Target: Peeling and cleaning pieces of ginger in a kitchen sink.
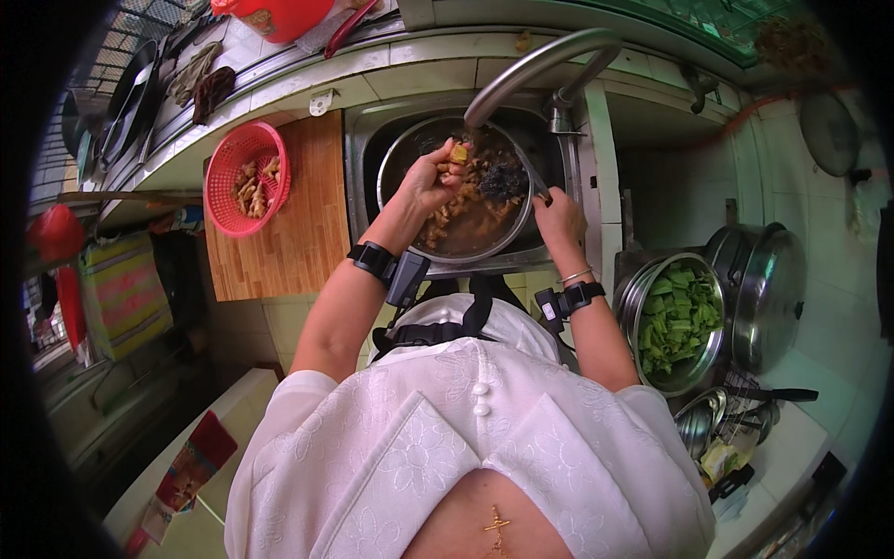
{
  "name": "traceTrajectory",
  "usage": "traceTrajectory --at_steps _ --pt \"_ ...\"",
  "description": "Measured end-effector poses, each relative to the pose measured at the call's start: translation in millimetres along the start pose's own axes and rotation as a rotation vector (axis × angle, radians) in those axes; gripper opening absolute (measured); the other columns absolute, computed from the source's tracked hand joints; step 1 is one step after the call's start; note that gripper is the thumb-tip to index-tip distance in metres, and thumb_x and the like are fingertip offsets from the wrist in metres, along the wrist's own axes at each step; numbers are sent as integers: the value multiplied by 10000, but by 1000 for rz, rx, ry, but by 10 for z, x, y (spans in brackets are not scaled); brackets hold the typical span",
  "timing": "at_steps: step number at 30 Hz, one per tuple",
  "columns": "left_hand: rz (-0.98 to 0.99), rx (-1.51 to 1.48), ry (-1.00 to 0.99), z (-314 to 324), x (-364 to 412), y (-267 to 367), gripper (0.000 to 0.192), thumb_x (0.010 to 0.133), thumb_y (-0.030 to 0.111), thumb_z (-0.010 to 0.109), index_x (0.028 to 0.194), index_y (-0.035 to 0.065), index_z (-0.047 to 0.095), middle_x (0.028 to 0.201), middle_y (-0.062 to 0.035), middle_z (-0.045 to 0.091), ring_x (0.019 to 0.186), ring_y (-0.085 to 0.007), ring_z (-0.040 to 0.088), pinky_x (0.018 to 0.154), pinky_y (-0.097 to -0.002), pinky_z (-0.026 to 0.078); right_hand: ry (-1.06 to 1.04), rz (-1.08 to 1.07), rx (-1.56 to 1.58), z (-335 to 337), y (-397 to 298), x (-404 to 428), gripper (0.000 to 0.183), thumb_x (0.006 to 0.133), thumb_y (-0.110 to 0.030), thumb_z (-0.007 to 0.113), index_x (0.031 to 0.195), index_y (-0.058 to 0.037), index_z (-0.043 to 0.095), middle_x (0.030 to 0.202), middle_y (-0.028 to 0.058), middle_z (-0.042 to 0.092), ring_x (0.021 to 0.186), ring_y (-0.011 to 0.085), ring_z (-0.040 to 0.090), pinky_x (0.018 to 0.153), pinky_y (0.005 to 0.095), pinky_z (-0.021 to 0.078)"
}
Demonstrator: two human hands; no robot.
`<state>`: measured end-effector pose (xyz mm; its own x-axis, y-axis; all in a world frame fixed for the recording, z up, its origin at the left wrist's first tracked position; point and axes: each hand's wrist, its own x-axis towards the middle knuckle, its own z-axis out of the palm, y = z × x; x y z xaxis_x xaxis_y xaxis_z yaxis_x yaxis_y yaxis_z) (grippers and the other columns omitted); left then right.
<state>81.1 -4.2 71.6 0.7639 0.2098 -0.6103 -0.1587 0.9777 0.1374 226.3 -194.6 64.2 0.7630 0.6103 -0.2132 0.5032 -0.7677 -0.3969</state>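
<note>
A large metal bowl (466, 244) of brownish water and ginger roots (440, 216) sits in the stainless steel sink (457, 268), under the curved faucet (538, 64). Over the bowl, my left hand (436, 178) is closed on a piece of ginger root (459, 154) whose yellow cut face shows. My right hand (560, 220), at the bowl's right rim, grips the handle of a knife; its blade (534, 175) points up towards the faucet. A dark, mesh-like clump (503, 183), perhaps a scouring pad, lies in the bowl beside the blade.
Left of the sink, a pink plastic colander (281, 164) with ginger stands on a wooden board (314, 230). On the right are a metal bowl of chopped green leaves (674, 314) and a large lidded pot (768, 300). A window ledge with cloths (213, 91) runs behind.
</note>
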Motion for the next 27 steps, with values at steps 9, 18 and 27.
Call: traceTrajectory --at_steps 9,18,27 --pt "365 551 -38 74 83 -171 408 841 83 642 1221 73 496 983 -14 561 851 -109 571 649 -220 470 -37 94 42 -19 -28 -24 437 765 -301 677 1084 -25 562 957 252 626 906 429 591 758 472 480" --pt "691 902 42 8 -3 -70 314 788 74 700 1064 26 557 917 -9 597 807 -81 572 712 -217 473 30 6 227 53 -322 43 294 777 -330 669 847 -57 584 795 183 643 784 401 610 658 479 470" --pt "560 726 3 -100 -167 -45 281 816 106 679 1065 19 583 905 -15 608 770 -73 571 678 -200 469 13 -365 370 -58 -950 150 474 790 -494 628 707 -31 568 695 208 611 694 406 592 554 450 455"
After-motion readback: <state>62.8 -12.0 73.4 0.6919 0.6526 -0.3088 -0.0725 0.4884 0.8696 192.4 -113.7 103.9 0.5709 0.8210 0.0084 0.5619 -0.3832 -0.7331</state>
